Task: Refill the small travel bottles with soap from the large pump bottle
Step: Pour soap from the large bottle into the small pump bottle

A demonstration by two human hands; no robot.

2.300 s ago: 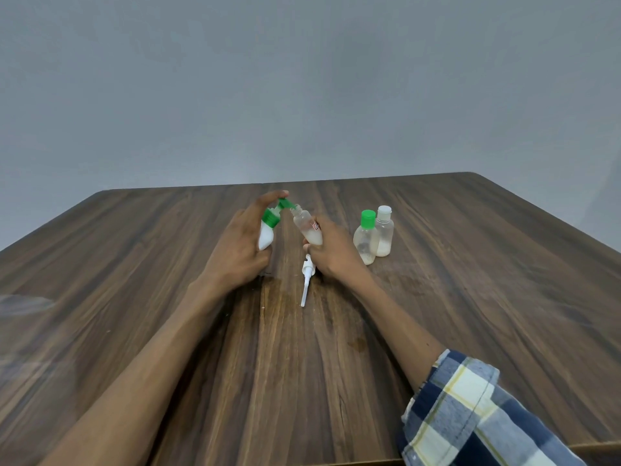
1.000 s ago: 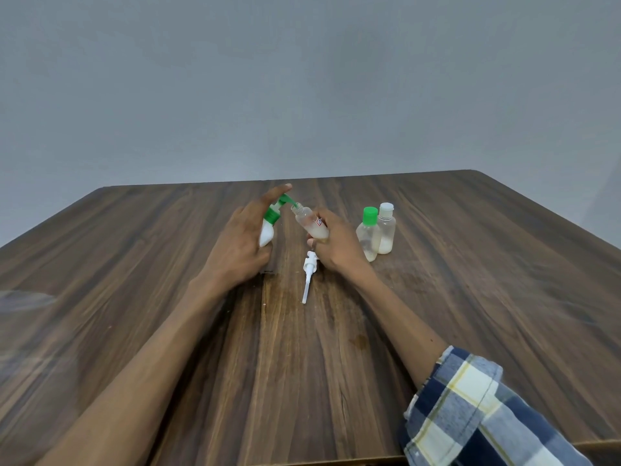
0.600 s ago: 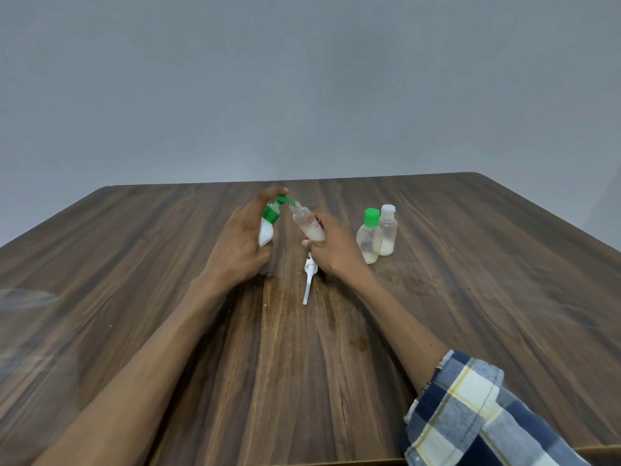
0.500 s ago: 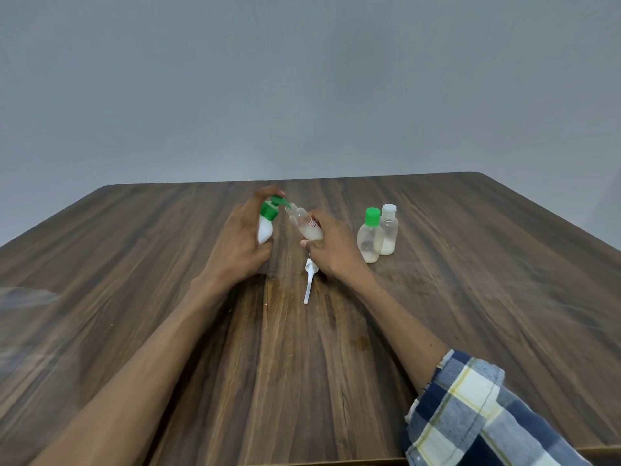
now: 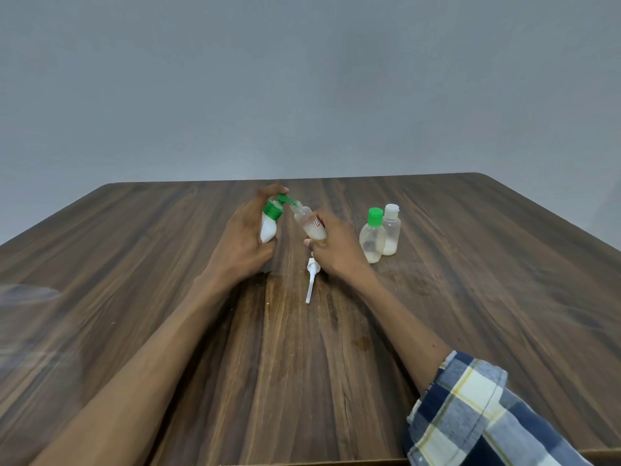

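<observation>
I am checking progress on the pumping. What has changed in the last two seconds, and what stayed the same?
The left hand index finger, straight above the green pump head earlier, has curled down onto it, on the white pump bottle. The right hand keeps the tilted clear small bottle at the spout. The two capped bottles and white spray tube stayed.

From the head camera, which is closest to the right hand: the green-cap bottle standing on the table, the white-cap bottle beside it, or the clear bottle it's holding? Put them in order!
Measured from the right hand:
1. Clear bottle, held in that hand, tilted toward the pump bottle.
2. Green-cap bottle, standing just right of the hand.
3. White-cap bottle, right of the green-cap one, a little farther back.
</observation>
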